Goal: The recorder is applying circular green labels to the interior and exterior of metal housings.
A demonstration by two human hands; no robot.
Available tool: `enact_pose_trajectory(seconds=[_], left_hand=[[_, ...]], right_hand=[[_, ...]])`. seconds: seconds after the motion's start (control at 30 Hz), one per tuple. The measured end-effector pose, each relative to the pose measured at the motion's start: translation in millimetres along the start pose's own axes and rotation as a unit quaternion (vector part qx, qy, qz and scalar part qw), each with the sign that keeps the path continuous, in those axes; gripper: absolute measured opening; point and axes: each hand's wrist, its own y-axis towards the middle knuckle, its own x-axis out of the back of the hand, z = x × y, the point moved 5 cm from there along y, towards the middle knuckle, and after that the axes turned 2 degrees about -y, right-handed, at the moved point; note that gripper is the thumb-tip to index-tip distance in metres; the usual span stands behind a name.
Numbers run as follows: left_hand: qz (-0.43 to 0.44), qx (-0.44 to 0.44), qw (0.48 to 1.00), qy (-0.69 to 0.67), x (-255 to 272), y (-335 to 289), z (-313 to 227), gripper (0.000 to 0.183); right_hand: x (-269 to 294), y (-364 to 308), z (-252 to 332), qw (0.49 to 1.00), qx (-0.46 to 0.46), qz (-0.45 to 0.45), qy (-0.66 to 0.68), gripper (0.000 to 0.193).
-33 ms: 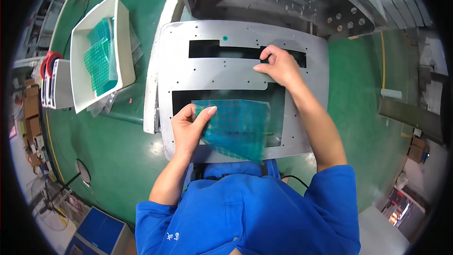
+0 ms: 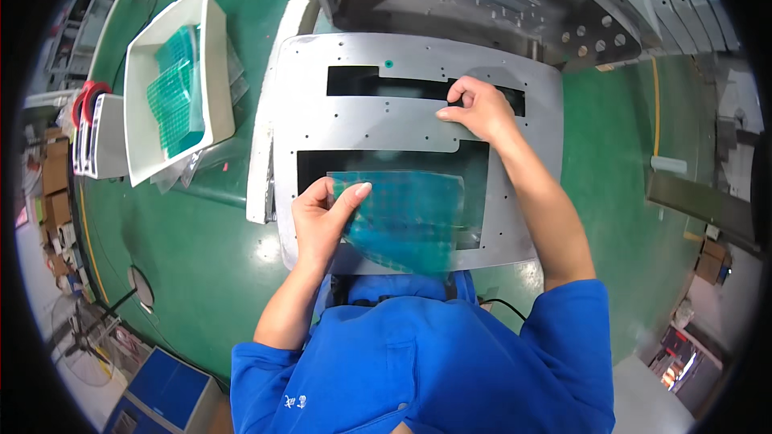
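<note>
A silver metal panel (image 2: 362,122) with two dark cutouts and several small holes lies before me. A round green dot (image 2: 389,63) sits on it above the upper cutout. My left hand (image 2: 318,219) pinches the left edge of a see-through sheet of green dot stickers (image 2: 410,221), between thumb and fingers, over the larger near cutout. Its lower right corner hangs past the panel's near edge. Over the right part of the upper cutout, my right hand (image 2: 482,112) is curled with thumb and index tips close together. Whatever may be between them is too small to make out.
On the left, a white bin (image 2: 217,88) holds more green sheets (image 2: 173,108). Next to it are red-handled scissors (image 2: 87,100). Behind the panel rises a large grey metal housing (image 2: 450,12). A blue-topped cabinet (image 2: 173,386) stands at the lower left.
The panel and the bin sit slightly farther right in view. Both hands keep nearly the same pose, and the left still grips the sticker sheet.
</note>
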Motion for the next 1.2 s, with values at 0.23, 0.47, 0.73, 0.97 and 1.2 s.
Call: enact_pose_trajectory(seconds=[0.23,0.47,0.73,0.97,1.2], left_hand=[[-0.001,-0.097,0.994,0.042,20,-47,-29,0.017],[0.085,-0.13,0.984,0.091,27,-62,-14,0.011],[0.071,-0.079,0.993,0.052,36,-54,26,0.013],[0.052,-0.063,0.996,0.041,33,-47,46,0.022],[0.039,-0.059,0.997,0.042,38,-46,60,0.02]], right_hand=[[9,-119,88,0.905,0.299,0.154,0.261,0.015],[-22,-157,77,0.905,0.194,0.113,0.362,0.01],[-42,-171,72,0.927,0.311,-0.128,0.166,0.006],[-39,-61,12,0.966,0.126,-0.123,0.189,0.004],[-41,-51,16,0.98,0.114,-0.107,0.122,0.004]])
